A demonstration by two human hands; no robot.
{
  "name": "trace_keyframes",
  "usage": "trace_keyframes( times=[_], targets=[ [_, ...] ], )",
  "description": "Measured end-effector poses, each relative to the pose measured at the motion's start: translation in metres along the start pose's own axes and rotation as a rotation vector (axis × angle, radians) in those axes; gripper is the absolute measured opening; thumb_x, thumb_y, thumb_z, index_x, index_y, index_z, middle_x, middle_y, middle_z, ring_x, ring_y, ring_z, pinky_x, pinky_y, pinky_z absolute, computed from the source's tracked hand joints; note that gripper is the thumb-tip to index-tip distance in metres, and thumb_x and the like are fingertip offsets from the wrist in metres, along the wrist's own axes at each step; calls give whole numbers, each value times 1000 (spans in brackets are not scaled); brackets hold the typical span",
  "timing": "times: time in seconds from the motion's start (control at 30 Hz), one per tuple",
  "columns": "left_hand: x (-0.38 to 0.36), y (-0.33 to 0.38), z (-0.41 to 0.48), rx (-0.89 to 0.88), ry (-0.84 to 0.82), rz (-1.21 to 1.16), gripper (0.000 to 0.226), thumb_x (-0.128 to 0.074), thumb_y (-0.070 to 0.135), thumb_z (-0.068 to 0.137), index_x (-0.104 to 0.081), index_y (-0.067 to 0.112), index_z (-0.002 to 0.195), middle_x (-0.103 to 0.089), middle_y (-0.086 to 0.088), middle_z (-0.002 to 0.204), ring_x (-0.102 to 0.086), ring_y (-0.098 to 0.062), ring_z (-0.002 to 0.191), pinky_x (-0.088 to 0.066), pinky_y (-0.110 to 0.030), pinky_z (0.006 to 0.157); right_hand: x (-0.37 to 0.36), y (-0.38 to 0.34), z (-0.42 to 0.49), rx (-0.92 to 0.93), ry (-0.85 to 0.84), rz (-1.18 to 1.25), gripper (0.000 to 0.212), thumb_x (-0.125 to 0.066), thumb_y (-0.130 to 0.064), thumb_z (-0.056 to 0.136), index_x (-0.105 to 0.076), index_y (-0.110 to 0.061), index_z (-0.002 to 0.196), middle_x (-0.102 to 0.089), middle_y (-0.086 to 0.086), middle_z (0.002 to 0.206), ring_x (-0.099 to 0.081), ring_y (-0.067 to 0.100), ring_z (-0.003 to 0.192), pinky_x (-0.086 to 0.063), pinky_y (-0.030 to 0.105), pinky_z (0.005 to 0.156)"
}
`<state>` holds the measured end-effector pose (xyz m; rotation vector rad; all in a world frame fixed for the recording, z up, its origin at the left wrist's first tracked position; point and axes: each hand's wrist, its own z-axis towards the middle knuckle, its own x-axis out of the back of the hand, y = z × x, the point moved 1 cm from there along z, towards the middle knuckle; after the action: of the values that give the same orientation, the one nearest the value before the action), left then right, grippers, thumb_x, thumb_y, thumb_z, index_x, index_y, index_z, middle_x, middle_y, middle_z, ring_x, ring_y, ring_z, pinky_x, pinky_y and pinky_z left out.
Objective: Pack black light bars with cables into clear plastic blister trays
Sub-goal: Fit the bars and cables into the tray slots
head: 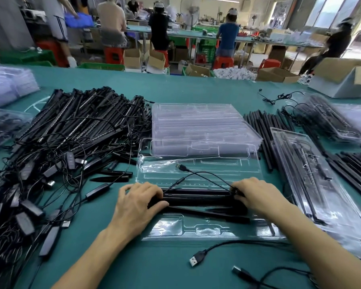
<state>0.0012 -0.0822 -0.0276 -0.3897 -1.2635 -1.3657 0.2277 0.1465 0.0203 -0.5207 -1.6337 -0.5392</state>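
Observation:
An open clear blister tray [198, 170] lies in front of me on the green table. A bundle of black light bars [196, 198] lies across its middle. My left hand [138, 202] grips the bundle's left end, fingers over the top and thumb underneath. My right hand [255, 197] holds the right end, where the cable [198, 174] leaves the bars. That cable loops up over the tray and ends in a USB plug [179, 166].
A big heap of black bars with tangled cables [71, 130] fills the left. A stack of empty clear trays [198, 126] sits behind the open one. Loose bars [263, 130] and filled trays [313, 170] lie to the right. Two USB plugs [196, 260] lie near me. People work at benches behind.

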Motion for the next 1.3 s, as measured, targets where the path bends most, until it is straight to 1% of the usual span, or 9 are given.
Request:
trace_keyframes(
  times=[0.17, 0.33, 0.5, 0.6, 0.7, 0.83, 0.93, 1.07, 1.3],
  targets=[
    [0, 2, -2, -58, 38, 61, 38, -45, 64, 85, -70, 37, 88, -61, 21, 92, -60, -8, 91, -35, -38, 94, -1, 1, 1, 45, 41, -49, 16, -52, -44, 95, -53, -32, 106, -64, -3, 103, -64, 27, 92, -42, 33, 64],
    [2, 4, 1, -103, -9, 88, 27, -71, 56, 77, -76, 30, 83, -61, 15, 82, -59, -12, 77, -47, -38, 83, -7, 2, -3, -8, 60, 33, 14, -53, -44, 95, -53, -32, 103, -65, -2, 100, -63, 28, 91, -45, 35, 66],
    [3, 1, 3, -15, -29, 19, 21, -69, 54, 83, -76, 34, 84, -59, 18, 84, -58, -10, 83, -40, -33, 88, 1, 1, -4, -102, -7, 240, 9, -61, -41, 91, -61, -36, 99, -66, -2, 101, -61, 26, 96, -51, 37, 79],
    [4, -2, 3, 9, -41, -69, 13, -73, 48, 84, -77, 36, 85, -57, 20, 84, -58, -8, 87, -38, -35, 91, 8, 0, -12, -58, 51, 371, 12, -66, -45, 87, -65, -36, 95, -63, -9, 93, -59, 17, 91, -50, 36, 81],
    [3, -4, 3, 57, -36, -156, 6, -81, 42, 77, -77, 39, 80, -59, 21, 83, -58, -4, 88, -38, -37, 92, 13, -5, -21, 83, -19, 471, 11, -75, -37, 82, -64, -35, 82, -62, -11, 81, -56, 3, 80, -47, 30, 75],
    [1, -7, 3, 39, -56, -223, 11, -83, 45, 73, -76, 43, 81, -62, 20, 86, -61, -3, 89, -43, -43, 91, 7, -6, -27, 88, -70, 400, 6, -73, -28, 83, -68, -30, 86, -65, -14, 82, -61, 7, 83, -51, 34, 80],
    [0, -9, -1, -6, -7, -237, 20, -66, 61, 75, -75, 46, 85, -64, 25, 95, -59, 2, 96, -35, -37, 97, 6, -4, -29, 98, -77, 394, 7, -72, -29, 83, -67, -33, 85, -67, -14, 82, -61, 7, 83, -52, 37, 80],
    [-3, -11, -2, -14, 0, -235, 26, -58, 64, 79, -75, 44, 80, -64, 29, 99, -57, 6, 100, -29, -32, 99, 3, -2, -31, 102, -151, 393, 20, -70, -29, 83, -60, -45, 75, -68, -17, 83, -62, 3, 83, -53, 36, 80],
    [2, -5, 5, -43, -41, -126, 28, -62, 63, 74, -73, 38, 67, -62, 23, 93, -51, -3, 89, -36, -37, 85, -2, -7, -33, 89, -108, 288, 15, -67, -35, 84, -58, -46, 81, -62, -19, 87, -59, 8, 87, -53, 35, 79]
  ],
)
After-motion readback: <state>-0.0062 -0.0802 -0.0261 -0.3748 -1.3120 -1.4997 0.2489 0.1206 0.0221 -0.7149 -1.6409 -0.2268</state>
